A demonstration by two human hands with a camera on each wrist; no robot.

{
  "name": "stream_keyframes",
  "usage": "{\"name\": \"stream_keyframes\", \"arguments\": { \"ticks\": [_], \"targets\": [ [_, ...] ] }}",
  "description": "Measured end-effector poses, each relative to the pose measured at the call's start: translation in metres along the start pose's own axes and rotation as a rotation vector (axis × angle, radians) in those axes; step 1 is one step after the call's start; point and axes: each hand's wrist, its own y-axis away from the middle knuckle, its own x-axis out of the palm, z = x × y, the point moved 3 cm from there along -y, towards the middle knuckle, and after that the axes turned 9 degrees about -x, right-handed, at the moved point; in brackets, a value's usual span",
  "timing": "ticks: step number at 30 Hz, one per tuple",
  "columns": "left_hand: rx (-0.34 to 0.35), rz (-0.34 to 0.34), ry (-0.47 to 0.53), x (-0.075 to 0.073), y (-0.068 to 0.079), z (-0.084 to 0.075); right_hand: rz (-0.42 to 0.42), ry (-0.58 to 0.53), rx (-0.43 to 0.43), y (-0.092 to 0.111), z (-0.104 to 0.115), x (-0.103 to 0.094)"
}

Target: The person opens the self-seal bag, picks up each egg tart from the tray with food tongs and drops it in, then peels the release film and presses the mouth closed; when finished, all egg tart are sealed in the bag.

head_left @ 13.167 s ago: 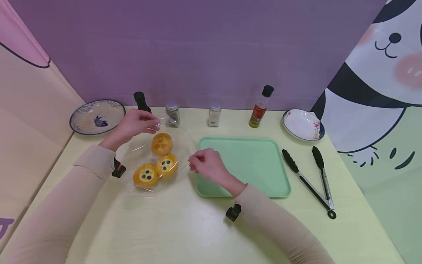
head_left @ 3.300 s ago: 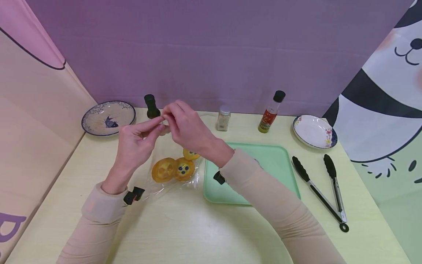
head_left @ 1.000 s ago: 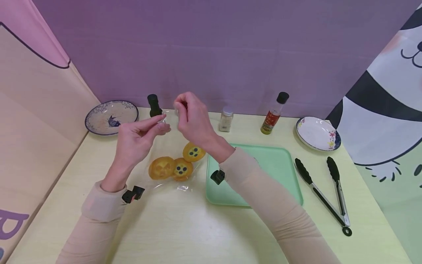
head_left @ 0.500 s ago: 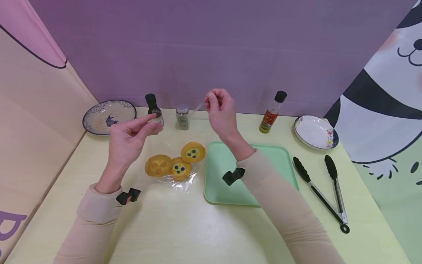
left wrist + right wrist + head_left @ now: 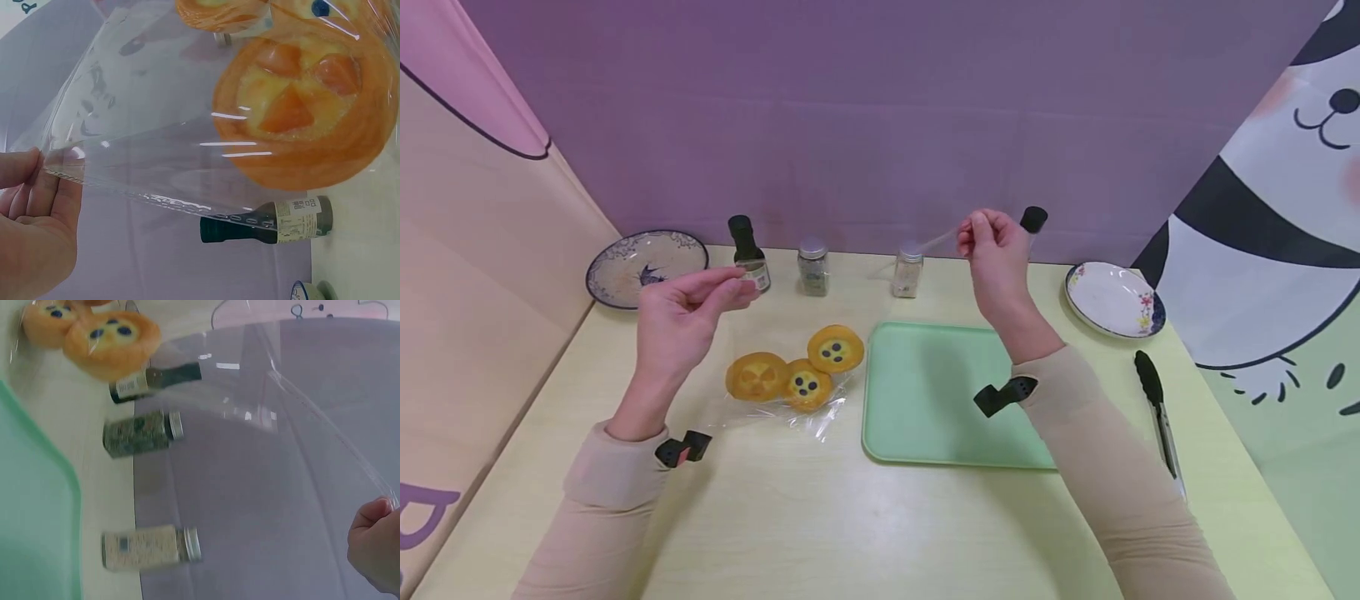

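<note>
A clear plastic bag holds three round buns: a plain-topped one and two with dark dots. My left hand pinches the bag's edge between thumb and fingers; the left wrist view shows the film stretching from the fingertips to the buns. Off to the right, over the tray's far edge, my right hand pinches the end of a thin clear strip. That strip slants back towards the bag; whether it is still joined there I cannot tell.
A green tray lies right of the bag. Behind stand a dark bottle, two spice jars and a black-capped bottle, partly hidden. Plates flank them. Tongs are partly behind the right sleeve.
My right hand has moved away to the right from beside the left hand, drawing the strip out with it. The left hand has shifted slightly left. The buns have barely moved in the last second.
</note>
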Motion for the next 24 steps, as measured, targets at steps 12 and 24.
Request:
{"name": "stream_keyframes", "arguments": {
  "ticks": [12,24],
  "targets": [
    [-0.032,0.013,0.045,0.002,-0.004,0.006,-0.162,-0.132,0.077,-0.002,0.007,-0.080],
    [-0.042,-0.001,0.002,-0.003,-0.003,0.004,-0.203,0.049,-0.003,-0.007,0.030,-0.157]
  ]
}}
